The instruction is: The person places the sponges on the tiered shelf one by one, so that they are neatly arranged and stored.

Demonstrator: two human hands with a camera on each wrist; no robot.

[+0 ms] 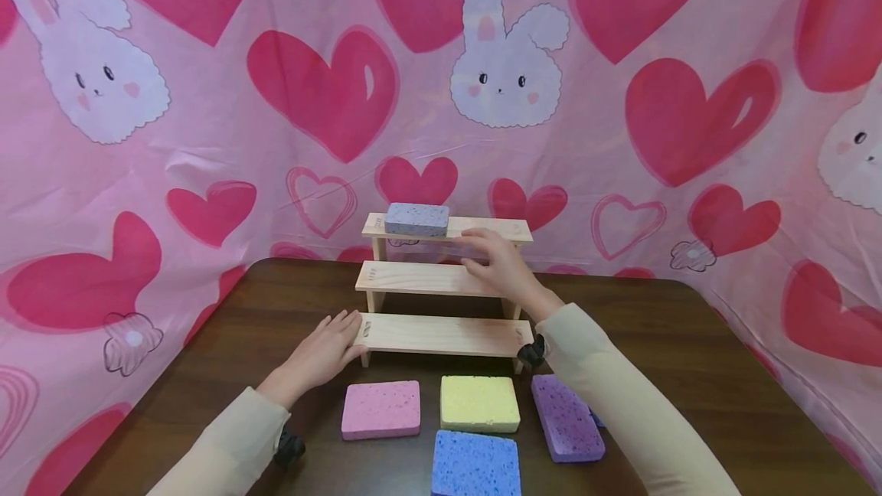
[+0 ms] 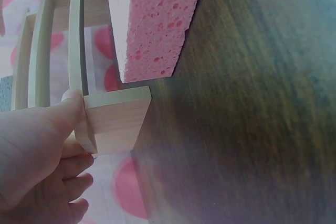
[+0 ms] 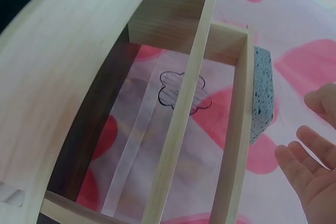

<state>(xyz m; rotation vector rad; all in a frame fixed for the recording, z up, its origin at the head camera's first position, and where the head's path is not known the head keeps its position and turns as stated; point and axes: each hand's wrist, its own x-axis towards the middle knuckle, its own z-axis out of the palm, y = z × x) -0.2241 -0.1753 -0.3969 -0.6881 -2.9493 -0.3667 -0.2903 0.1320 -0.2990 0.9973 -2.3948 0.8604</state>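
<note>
A three-step wooden stand [image 1: 441, 334] stands on the table. On its top step, left of the middle, lies a grey-blue sponge [image 1: 416, 219], seen edge-on in the right wrist view [image 3: 262, 94]. My left hand [image 1: 318, 350] grips the left end of the lowest step, thumb at its front edge and fingers curled about the end, as the left wrist view shows [image 2: 44, 156]. Just right of the grey-blue sponge, my right hand [image 1: 501, 266] hovers by the upper steps, fingers spread and holding nothing; a gap separates it from the sponge in the right wrist view.
In front of the stand lie a pink sponge [image 1: 381, 409], a yellow sponge [image 1: 479, 403], a blue sponge [image 1: 475, 464] and a purple sponge [image 1: 566, 419]. The right sleeve [image 1: 620, 389] partly hides another bluish thing beside the purple one. A pink heart-printed cloth [image 1: 413, 136] hangs behind the table.
</note>
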